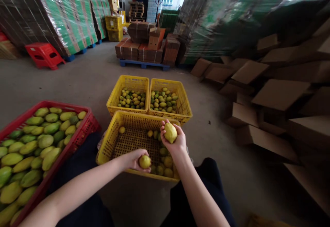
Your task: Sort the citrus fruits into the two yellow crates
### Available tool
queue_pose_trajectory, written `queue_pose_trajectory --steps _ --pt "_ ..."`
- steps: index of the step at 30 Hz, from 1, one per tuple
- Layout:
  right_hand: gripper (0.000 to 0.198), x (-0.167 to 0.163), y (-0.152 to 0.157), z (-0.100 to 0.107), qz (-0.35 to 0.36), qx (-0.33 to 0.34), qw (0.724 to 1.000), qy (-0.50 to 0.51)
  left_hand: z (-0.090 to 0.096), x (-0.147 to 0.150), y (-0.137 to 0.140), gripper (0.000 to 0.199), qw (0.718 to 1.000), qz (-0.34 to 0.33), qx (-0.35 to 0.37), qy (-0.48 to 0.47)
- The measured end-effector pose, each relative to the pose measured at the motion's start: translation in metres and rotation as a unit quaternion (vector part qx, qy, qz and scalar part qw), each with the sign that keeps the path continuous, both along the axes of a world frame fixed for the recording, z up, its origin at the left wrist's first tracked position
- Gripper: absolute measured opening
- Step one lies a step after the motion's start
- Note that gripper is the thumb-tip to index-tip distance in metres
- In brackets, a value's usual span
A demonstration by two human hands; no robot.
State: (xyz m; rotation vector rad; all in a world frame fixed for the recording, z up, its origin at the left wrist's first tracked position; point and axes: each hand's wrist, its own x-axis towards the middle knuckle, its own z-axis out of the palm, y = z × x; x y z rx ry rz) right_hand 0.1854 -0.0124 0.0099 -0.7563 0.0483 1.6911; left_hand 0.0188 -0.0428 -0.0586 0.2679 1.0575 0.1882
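Note:
My left hand (138,159) is closed around a yellow lemon (144,162), low over the near side of a yellow crate (106,149). Higher and to the right, my right hand (177,141) grips a larger, bumpy lemon (170,133) above the crate's right part. Inside that crate, several yellow and green lemons (168,161) lie along the right side, partly hidden by my right forearm. A single small lemon (122,129) rests near the far left corner. The crate's slatted floor shows between them.
Two more yellow crates (185,98) with green and yellow lemons stand just beyond. At left is a red crate (89,117) heaped with larger green-yellow fruit. Open cardboard boxes (281,93) pile up at right. A red stool (43,53) and a blue pallet (144,64) stand farther back.

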Motion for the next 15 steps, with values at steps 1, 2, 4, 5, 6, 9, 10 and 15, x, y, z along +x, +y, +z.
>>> queue_pose_trajectory --steps 1,2,4,5,6,9,10,15 --pt "0.023 0.001 -0.001 -0.001 0.018 -0.007 1.0 -0.02 -0.001 -0.002 0.002 0.005 1.0 -0.017 0.008 0.005" --pt "0.021 0.001 -0.002 -0.002 0.04 -0.016 0.998 -0.034 0.001 -0.007 0.008 0.005 1.0 -0.019 0.024 0.005" --pt "0.019 0.0 -0.005 -0.004 0.079 -0.032 0.995 -0.046 0.016 -0.023 0.032 0.013 0.997 0.023 0.075 0.0" --pt "0.018 -0.001 -0.007 -0.005 0.093 -0.039 0.994 -0.048 0.026 -0.033 0.047 0.019 0.992 0.064 0.109 -0.003" --pt "0.019 -0.002 -0.009 -0.006 0.102 -0.043 0.993 -0.051 0.037 -0.044 0.061 0.025 0.982 0.115 0.152 -0.007" --pt "0.02 -0.004 -0.013 -0.006 0.106 -0.05 0.991 -0.063 0.061 -0.071 0.087 0.041 0.918 0.275 0.284 0.026" --pt "0.02 -0.004 -0.014 -0.006 0.105 -0.052 0.991 -0.068 0.063 -0.074 0.087 0.044 0.917 0.272 0.288 0.042" --pt "0.024 -0.011 -0.015 -0.011 0.129 -0.037 0.984 -0.116 0.041 -0.058 0.054 0.04 0.938 0.06 0.316 0.128"
